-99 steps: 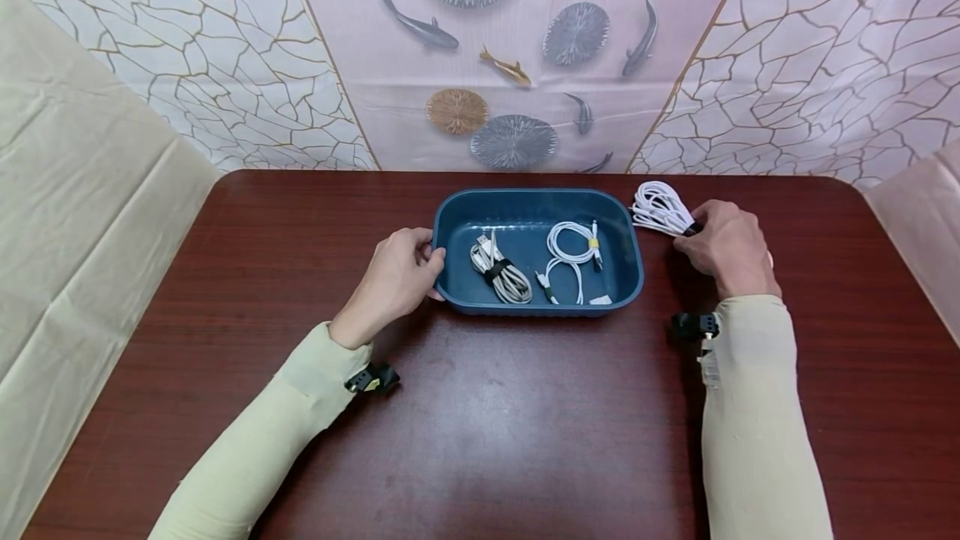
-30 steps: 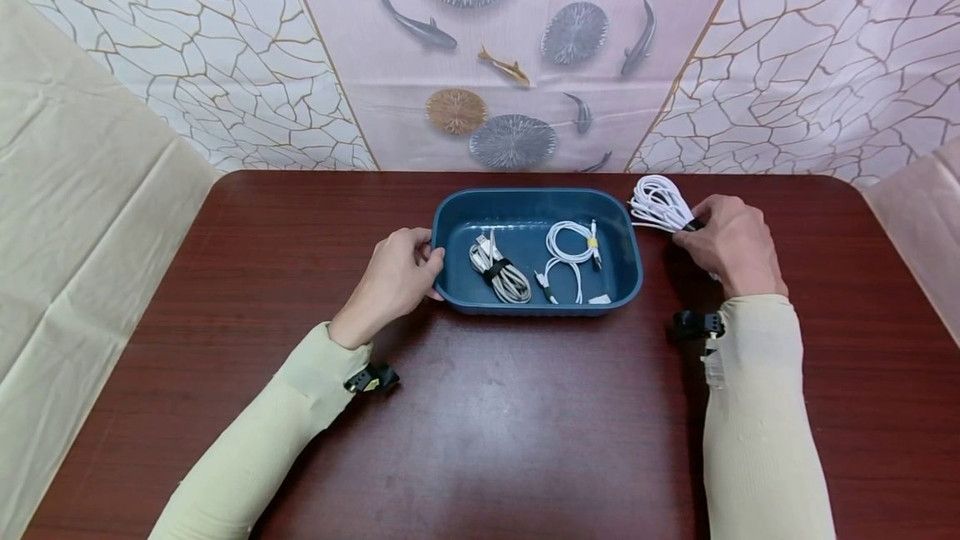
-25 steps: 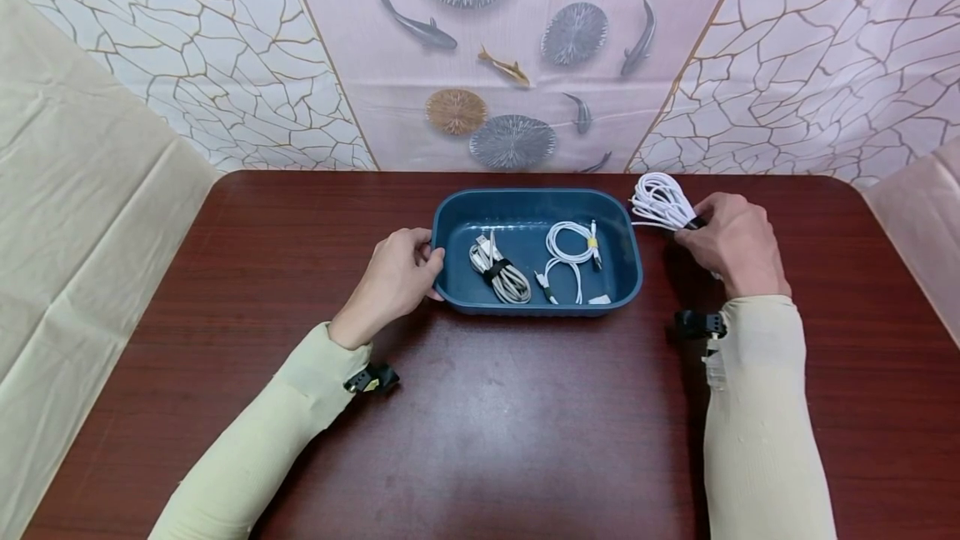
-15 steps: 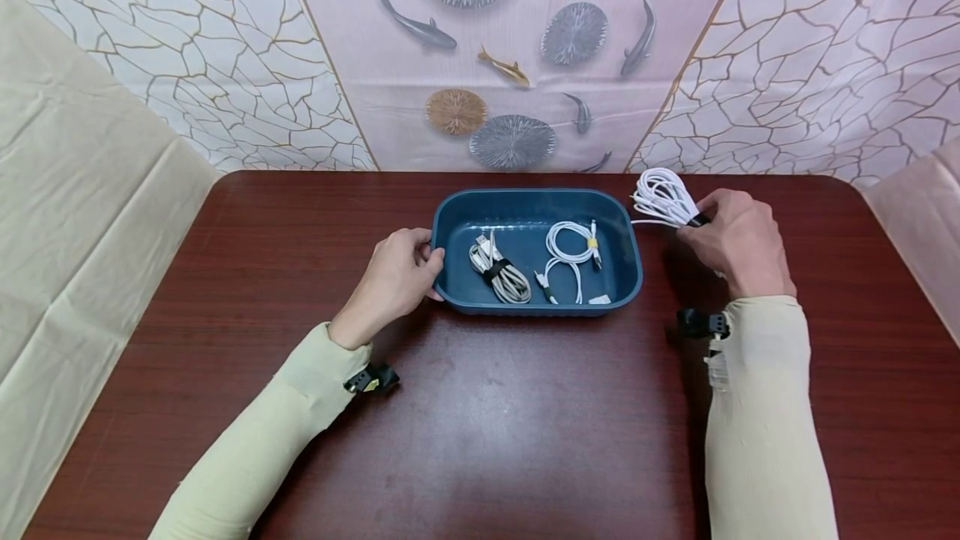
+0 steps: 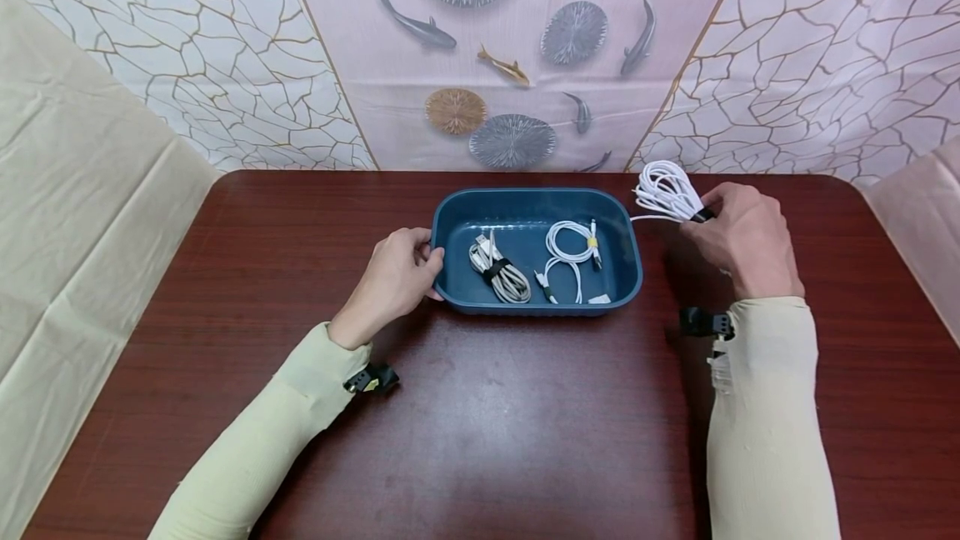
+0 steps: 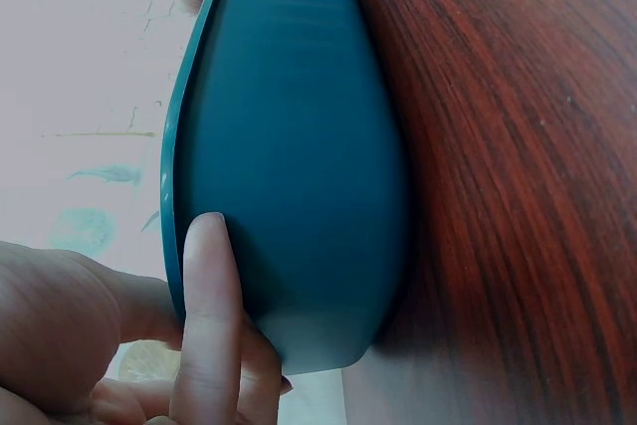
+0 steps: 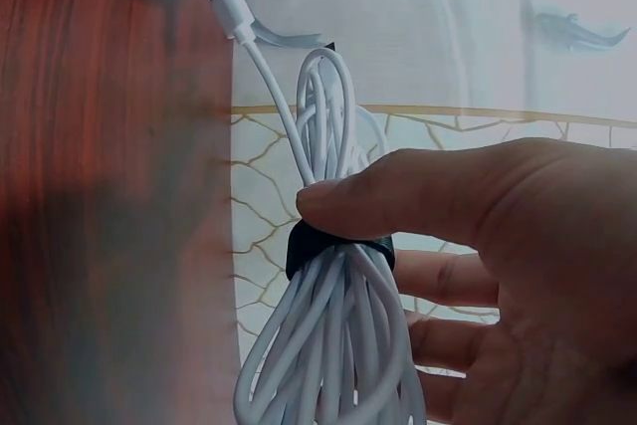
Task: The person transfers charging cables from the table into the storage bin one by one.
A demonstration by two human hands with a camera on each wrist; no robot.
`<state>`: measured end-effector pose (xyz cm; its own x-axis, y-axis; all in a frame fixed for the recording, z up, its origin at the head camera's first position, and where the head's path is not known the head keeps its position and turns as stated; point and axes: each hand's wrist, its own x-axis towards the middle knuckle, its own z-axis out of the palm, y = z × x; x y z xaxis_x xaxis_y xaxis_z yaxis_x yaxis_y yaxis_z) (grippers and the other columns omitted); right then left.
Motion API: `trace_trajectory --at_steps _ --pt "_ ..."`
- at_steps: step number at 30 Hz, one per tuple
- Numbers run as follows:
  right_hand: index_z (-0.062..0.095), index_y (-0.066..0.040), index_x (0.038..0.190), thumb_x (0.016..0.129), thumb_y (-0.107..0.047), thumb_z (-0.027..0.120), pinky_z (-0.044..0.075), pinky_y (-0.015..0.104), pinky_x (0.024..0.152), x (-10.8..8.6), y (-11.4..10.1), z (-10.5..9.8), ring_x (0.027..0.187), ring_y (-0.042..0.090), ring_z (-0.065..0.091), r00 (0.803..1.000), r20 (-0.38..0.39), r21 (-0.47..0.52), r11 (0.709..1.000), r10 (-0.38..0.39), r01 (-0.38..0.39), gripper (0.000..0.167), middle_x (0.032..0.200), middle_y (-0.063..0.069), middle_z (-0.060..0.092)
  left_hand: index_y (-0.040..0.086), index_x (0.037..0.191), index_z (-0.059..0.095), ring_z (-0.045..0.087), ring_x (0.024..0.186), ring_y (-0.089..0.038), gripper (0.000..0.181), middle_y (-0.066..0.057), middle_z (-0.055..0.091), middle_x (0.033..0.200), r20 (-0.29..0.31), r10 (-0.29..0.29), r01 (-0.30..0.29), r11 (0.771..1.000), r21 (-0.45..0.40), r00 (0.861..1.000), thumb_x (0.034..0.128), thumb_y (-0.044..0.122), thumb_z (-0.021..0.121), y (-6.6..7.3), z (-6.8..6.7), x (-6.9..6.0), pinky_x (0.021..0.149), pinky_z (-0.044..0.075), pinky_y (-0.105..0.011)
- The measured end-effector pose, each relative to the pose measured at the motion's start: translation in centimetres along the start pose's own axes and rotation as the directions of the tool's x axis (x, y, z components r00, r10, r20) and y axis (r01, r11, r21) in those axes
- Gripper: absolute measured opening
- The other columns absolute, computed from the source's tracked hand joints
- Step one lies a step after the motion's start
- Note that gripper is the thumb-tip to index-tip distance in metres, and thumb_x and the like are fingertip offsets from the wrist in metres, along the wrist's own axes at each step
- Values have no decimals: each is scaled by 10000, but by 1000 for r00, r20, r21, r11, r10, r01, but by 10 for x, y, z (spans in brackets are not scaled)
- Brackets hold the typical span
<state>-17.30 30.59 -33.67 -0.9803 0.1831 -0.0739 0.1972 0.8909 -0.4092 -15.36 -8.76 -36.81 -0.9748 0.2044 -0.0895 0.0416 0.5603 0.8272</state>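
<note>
A dark blue plastic tray [image 5: 536, 309] stands on the table. My left hand [image 5: 393, 273] pinches its left rim, thumb above and fingers against the outer wall, as the left wrist view shows. Past the tray's right end, my right hand [image 5: 750, 236] grips a bundled white USB cable [image 5: 666, 192] by its black strap [image 7: 333, 246]. The right wrist view shows the thumb across the bundle and the USB plug [image 7: 227, 7] sticking out. Inside the tray lie a greyish cable bundle [image 5: 510, 280] with a black tie and a coiled white cable [image 5: 568, 252] with a yellow tie.
The reddish-brown wooden table [image 5: 495, 440] ends at a patterned cloth backdrop [image 5: 510, 57] close behind the tray. A small white piece [image 5: 600, 299] lies at the tray's front right. Beige cloth [image 5: 82, 215] hangs at the left.
My right hand has risen slightly and shifted right, lifting the white USB cable with it. The left hand and the tray have stayed where they were.
</note>
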Motion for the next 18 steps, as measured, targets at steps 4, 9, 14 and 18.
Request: trace_trajectory --at_steps 4,9,14,18 --pt "611 48 1275 946 -289 621 506 519 710 -2 -1 -2 984 427 545 1000 -8 4 1000 -1 1 471 1190 315 610 -76 1270 613 701 580 -130 295 -179 639 914 -1 1 -1 1000 0 1000 1033 86 544 0 0 0 622 662 -382" --pt "619 40 1271 946 -302 629 489 485 683 -4 -3 -5 976 426 543 1000 -25 3 1000 -14 14 472 1182 316 615 -74 1250 622 705 574 -128 283 -186 644 909 -2 6 -6 1000 7 1000 1034 89 540 0 0 0 619 660 -372" --pt "623 39 1268 941 -315 640 489 486 668 -6 -5 -7 965 429 545 999 -40 4 1000 -21 21 482 1181 321 616 -74 1235 627 709 573 -126 273 -201 651 908 -1 8 -8 1000 13 1000 1036 90 536 0 0 0 620 659 -360" --pt "622 37 1268 936 -313 642 502 562 727 -8 -7 -10 981 446 547 999 -49 8 1000 -22 22 483 1181 324 615 -72 1227 631 711 571 -126 269 -191 650 895 -3 10 -10 1000 19 1000 1035 92 538 0 0 0 620 658 -355"
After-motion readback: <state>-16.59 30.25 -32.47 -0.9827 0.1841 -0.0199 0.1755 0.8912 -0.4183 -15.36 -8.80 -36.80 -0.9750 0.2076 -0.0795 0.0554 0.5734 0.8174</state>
